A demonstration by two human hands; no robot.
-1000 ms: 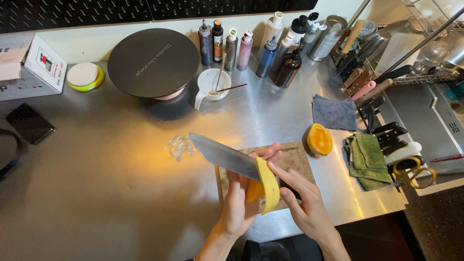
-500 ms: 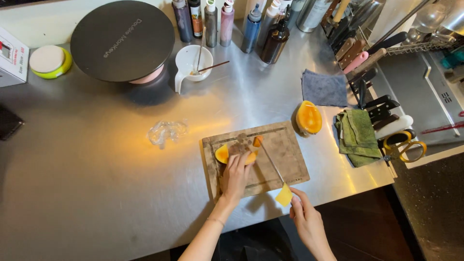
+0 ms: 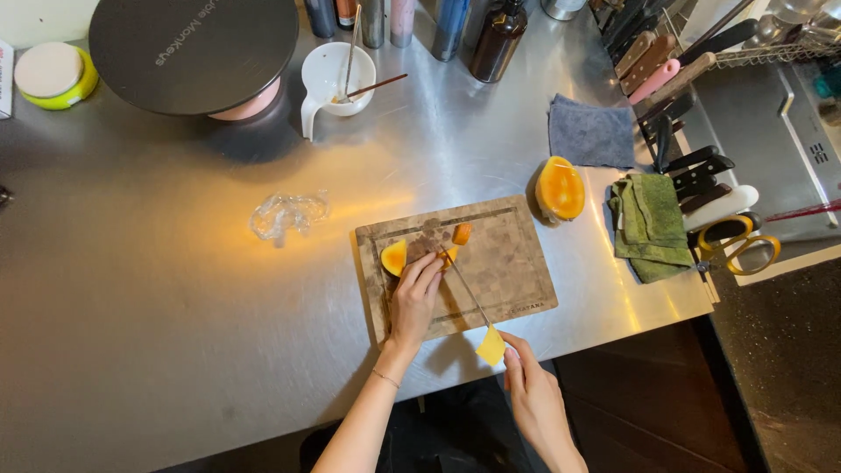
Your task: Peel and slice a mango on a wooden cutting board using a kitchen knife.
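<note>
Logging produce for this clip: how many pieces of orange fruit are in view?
3: a wedge under the left hand on the cutting board, a small chunk beside it, and a half on the counter right of the board. The hand may hide more.

1. The left hand (image 3: 414, 298) covers part of the orange fruit piece (image 3: 396, 257) on the cutting board (image 3: 508, 263).
2. Behind the board, the bottles (image 3: 455, 26) are cut off by the top edge.
3. The knife (image 3: 464, 285) blade shows only edge-on, thin.
</note>
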